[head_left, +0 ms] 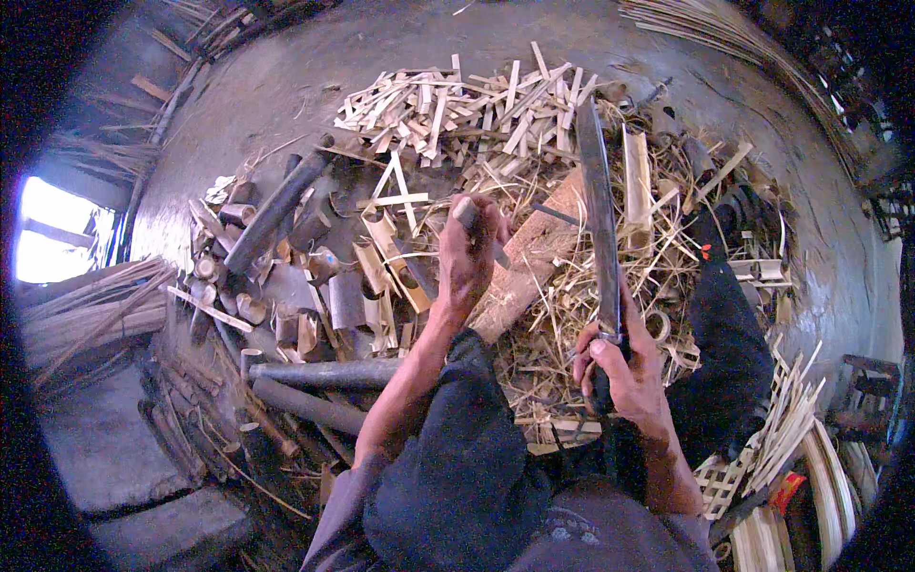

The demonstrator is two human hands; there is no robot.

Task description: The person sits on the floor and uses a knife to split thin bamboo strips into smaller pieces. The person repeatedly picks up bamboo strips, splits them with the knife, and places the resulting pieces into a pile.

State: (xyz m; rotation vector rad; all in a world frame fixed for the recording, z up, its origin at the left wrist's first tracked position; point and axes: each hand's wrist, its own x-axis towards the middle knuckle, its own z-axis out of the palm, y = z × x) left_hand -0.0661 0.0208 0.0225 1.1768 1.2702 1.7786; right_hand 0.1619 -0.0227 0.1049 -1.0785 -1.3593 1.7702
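Beside a rough, reddish-brown wooden block (541,250), the right hand (621,370) clamps the near end of a long, dark metal blade (599,214) pointing forward from it. The left hand (469,250) is closed around a short, mostly hidden greyish piece (469,220). Pale shirt print (572,524) is illegible.

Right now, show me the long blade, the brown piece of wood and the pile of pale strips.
Long blade (599,205): head view, middle of its length.
Brown piece of wood (530,255): head view, its upper face.
Pile of pale strips (440,112): head view, strips near its middle.
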